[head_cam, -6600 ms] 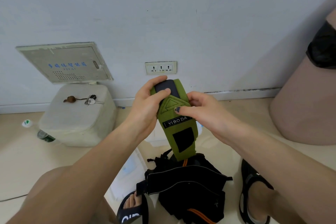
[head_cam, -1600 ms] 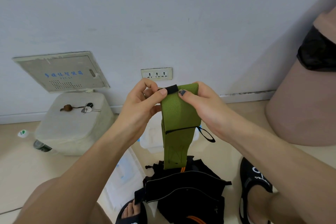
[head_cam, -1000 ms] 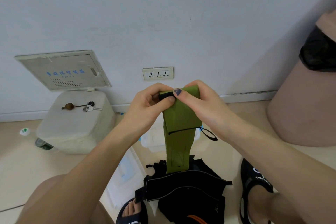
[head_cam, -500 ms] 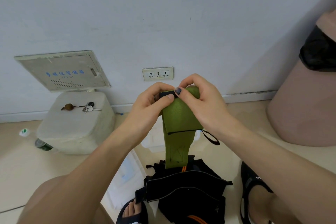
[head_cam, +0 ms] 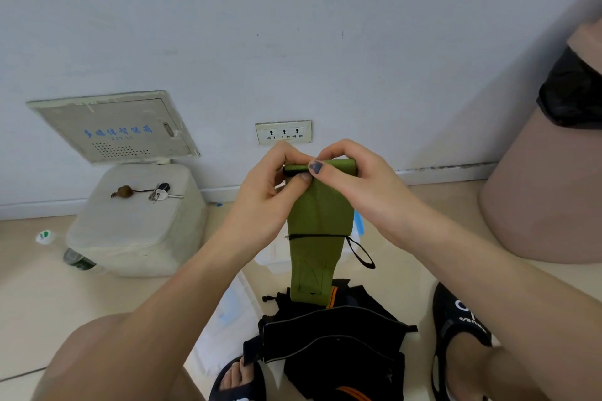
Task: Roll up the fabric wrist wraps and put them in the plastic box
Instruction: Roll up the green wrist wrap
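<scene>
Both hands, left hand (head_cam: 270, 192) and right hand (head_cam: 355, 185), pinch the top edge of the green wrist wrap (head_cam: 317, 228) at chest height; tail hangs over the black bag (head_cam: 329, 342). First turn just formed. Advice: keep edges aligned, roll tight, maintain tension downward.

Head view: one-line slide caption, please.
Both hands start rolling the green wrap from its top edge.

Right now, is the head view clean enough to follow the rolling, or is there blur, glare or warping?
Head view: green wrap and both hands, left hand and right hand, are sharp under soft, even light; no glare; wide-angle bending bows the wall panel toward the edge.
</scene>
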The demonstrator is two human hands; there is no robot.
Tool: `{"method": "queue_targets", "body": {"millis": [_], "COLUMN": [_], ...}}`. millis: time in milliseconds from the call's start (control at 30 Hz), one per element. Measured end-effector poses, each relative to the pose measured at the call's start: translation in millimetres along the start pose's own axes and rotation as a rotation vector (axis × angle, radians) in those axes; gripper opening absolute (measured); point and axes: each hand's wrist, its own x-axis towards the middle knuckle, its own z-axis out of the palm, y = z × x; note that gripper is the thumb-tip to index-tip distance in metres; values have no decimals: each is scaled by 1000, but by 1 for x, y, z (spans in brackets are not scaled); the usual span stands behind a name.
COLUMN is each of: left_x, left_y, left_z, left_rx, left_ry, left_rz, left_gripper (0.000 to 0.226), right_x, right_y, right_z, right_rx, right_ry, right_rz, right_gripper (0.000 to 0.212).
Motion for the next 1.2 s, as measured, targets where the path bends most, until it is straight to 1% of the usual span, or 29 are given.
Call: {"method": "queue_targets", "body": {"millis": [100,200,267,367,467,567,667,733,800,900,1000,1100,1200], "left_x": [2,2,1,1,2,1,2,4,4,3,3,4,2], "left_y": [-1,-2,-2,0,2,2,4,4,4,1,0,0,2], "left_z": [1,2,2,2,3,5,3,1,0,1,0,-5,-8], "left_rx": [14,13,-4,-75,-100,-89,-148,-223,-273,-276,-287,-239,-195], "left_ry": [19,17,17,21,-1,-37,-48,-69,-80,-51,-58,-64,-76], "left_rz": [17,16,2,-41,-84,-103,-147,-194,-221,-191,-138,-90,-50], "left_gripper": [24,25,24,22,18,21,23,18,20,19,18,18,22], "right_x": [0,0,-1,-1,-3,-4,-4,-3,-2,-1,1,1,0], "right_y": [-2,-3,-3,-1,0,-3,-5,-5,-5,-4,-4,-5,-7], "right_z": [-1,-1,-1,-2,-1,-2,-4,-5,-6,-7,-11,-17,-19], "right_rx": [126,169,162,185,210,244,261,234,167,132,157,60,4], "right_ry": [-39,-58,-45,-32,-33,-38,-42,-29,-14,-1,-23,-47,-65], "right_rz": [66,113,99,83,106,106,95,69,23,-2,51,73,38], "right_gripper": [13,18,18,12,12,14,17,17,17,17,18,15,15]}}
